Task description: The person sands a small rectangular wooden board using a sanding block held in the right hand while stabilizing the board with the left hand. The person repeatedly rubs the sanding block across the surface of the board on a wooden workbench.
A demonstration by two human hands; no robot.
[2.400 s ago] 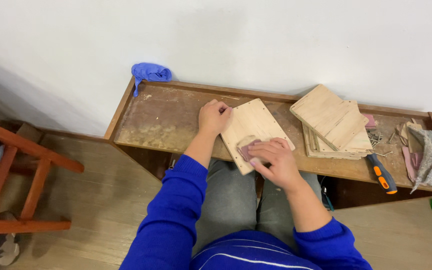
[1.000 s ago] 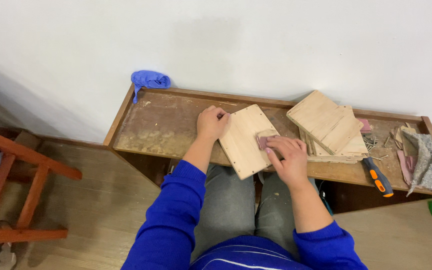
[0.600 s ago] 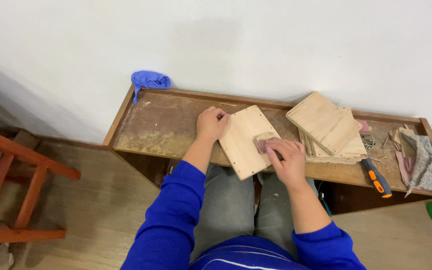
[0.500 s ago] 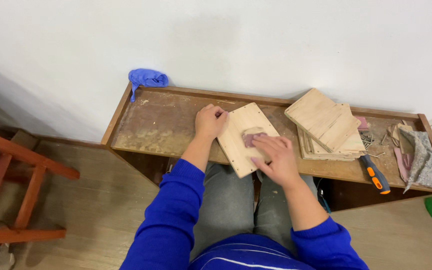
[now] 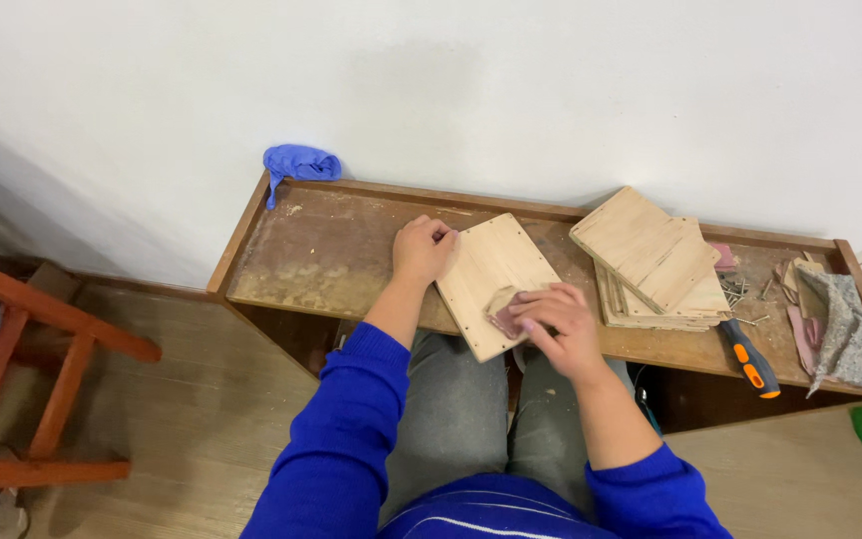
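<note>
On the smooth pale panel (image 5: 491, 274), right hand (image 5: 559, 324) presses sandpaper (image 5: 504, 309).

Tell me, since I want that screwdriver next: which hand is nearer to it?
Right. The right hand rests on the board, left of the screwdriver; the left hand sits farther off at the board's far edge.

Pale wooden board (image 5: 491, 274), blue glove (image 5: 299, 163)

Single head view, steeply downward
</note>
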